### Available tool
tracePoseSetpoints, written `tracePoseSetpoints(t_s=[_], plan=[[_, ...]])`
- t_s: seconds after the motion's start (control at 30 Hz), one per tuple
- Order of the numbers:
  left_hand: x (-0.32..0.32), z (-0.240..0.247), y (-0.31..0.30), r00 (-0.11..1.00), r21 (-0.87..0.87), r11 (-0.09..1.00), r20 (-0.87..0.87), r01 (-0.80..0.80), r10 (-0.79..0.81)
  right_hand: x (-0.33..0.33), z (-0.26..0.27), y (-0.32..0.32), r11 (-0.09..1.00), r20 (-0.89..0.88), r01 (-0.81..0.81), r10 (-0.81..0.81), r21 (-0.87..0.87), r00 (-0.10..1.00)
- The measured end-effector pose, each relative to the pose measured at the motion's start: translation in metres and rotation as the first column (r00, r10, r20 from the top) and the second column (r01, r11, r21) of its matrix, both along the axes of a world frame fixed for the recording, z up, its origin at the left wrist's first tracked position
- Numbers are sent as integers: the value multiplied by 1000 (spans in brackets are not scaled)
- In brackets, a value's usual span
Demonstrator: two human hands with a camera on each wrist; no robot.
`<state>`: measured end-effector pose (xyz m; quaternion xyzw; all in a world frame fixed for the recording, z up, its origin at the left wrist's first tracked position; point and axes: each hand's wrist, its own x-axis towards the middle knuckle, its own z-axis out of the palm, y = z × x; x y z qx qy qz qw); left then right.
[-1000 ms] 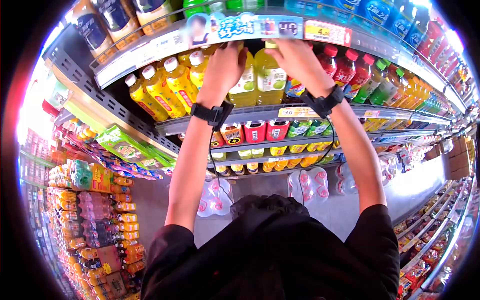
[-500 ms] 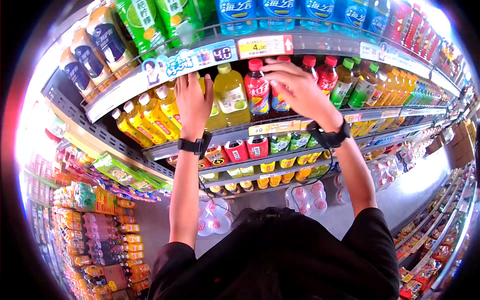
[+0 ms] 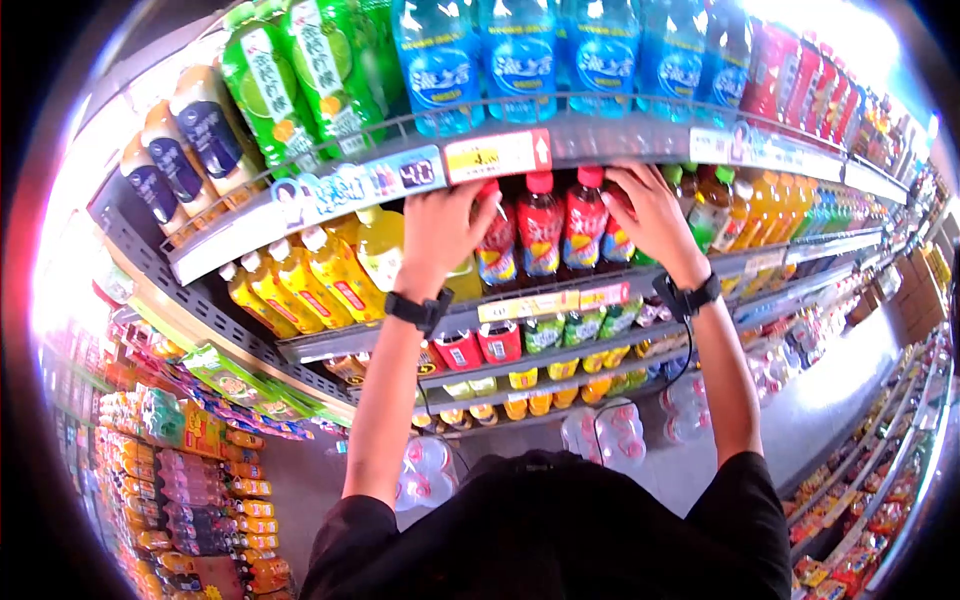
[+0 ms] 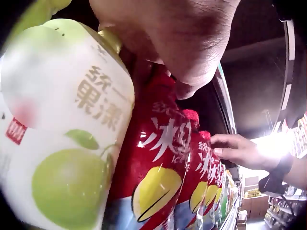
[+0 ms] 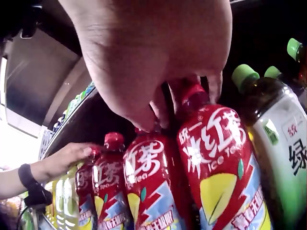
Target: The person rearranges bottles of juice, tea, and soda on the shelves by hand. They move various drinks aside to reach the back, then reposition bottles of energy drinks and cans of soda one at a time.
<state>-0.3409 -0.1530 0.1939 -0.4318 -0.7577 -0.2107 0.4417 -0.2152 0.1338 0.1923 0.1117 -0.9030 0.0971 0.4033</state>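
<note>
Several red iced tea bottles [image 3: 541, 225] stand upright in a row on the shelf. My left hand [image 3: 438, 232] is at the leftmost one, its fingers curled over the cap and neck; in the left wrist view this red bottle [image 4: 153, 158] stands beside a green-fruit bottle [image 4: 57, 129]. My right hand [image 3: 655, 220] is at the right end of the row. In the right wrist view its fingers bend round the cap of a red bottle [image 5: 218, 163], with the thumb side by the neighbouring cap. The fingertips are partly hidden.
A shelf edge with price tags [image 3: 497, 153] runs just above both hands. Blue bottles [image 3: 522, 60] stand on the shelf above. Yellow bottles [image 3: 340, 275] are to the left, green-capped bottles [image 3: 708, 208] to the right. Wrapped bottle packs [image 3: 605, 433] sit on the floor.
The view has shifted rightward along the shelf. My left hand has moved from the yellow-green bottles to the leftmost red bottle; my right hand has moved to the row's right end.
</note>
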Motion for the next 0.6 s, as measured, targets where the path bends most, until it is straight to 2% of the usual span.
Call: tracePoseSetpoints(t_s=[0.13,0.2,0.33,0.37,0.4,0.43,0.47,0.53,0.6], plan=[[8,0,-1,986,-61,997,160,-38,48,4,6,-6,1000,4,-9,9,-26,1000],[11,-4,-4,995,-71,994,48,-82,85,4,9,-4,1000,43,-4,6,-29,999],[40,-2,-26,977,-58,997,209,46,-33,28,24,-24,999,82,2,1,-40,997],[49,2,-37,969,-1,994,221,112,-109,34,30,-35,998,42,-56,57,-21,997],[58,8,-48,956,56,982,225,182,-190,42,35,-47,986,38,-131,136,-99,990],[65,10,-59,874,141,954,383,265,-300,49,40,-56,953,141,-187,225,-238,964],[77,22,-69,785,237,912,465,333,-408,58,55,-71,901,156,-288,351,-324,923],[86,44,-93,718,219,919,573,329,-394,64,76,-94,868,130,-405,454,-288,881],[91,72,-112,820,194,918,414,345,-395,59,98,-112,828,146,-478,532,-292,834]])
